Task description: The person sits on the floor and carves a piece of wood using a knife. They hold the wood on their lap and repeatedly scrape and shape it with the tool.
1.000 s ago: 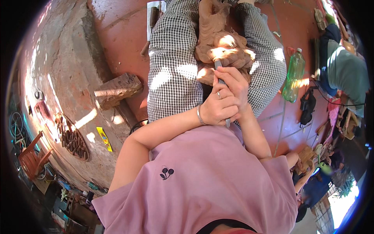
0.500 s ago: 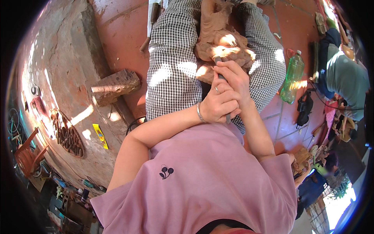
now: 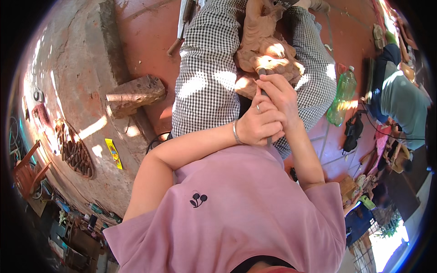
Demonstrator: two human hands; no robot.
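A carved piece of brown wood rests between my knees, its surface full of rounded, wavy shapes. Both of my hands are closed round a slim grey carving chisel, whose far end meets the near part of the wood. My left hand, with a ring and a bracelet, wraps the chisel's near portion. Farther up the shaft, my right hand grips it, overlapping the left. The chisel's cutting edge cannot be made out, and the fingers cover most of its length.
On the left, a stone-like ledge carries a wooden block, a yellow packet and a bundle of brown tools. A green bottle stands on the red tiles at right, near a black object and another person.
The whole view has shifted a little, so the wood, hands and chisel appear slightly farther right and lower. Both hands keep the same hold on the chisel.
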